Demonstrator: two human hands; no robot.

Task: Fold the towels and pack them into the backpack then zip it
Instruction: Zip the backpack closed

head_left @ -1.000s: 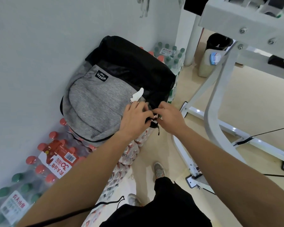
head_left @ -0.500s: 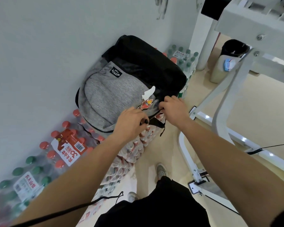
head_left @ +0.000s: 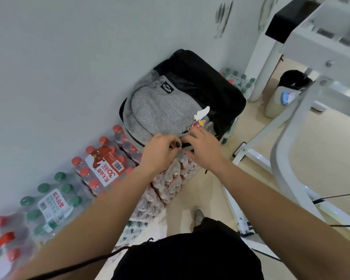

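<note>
A grey and black backpack (head_left: 166, 110) lies on stacked bottle packs against the wall, with a white and red charm (head_left: 199, 120) hanging on its front. My left hand (head_left: 160, 152) has its fingers curled and pinches the black zipper line at the backpack's near edge. Just to the right, my right hand (head_left: 205, 148) rests on that same edge with fingers spread and relaxed. No towel is in sight; the inside of the backpack is hidden.
Shrink-wrapped packs of red-capped bottles (head_left: 107, 162) and green-capped bottles (head_left: 51, 201) line the wall at left. A white metal frame (head_left: 287, 162) stands at right on the beige floor. A bin with a black liner (head_left: 285, 91) stands behind it.
Both hands have shifted left along the backpack's near edge. My right hand has let go of the zipper area and spread its fingers; my left hand still pinches there.
</note>
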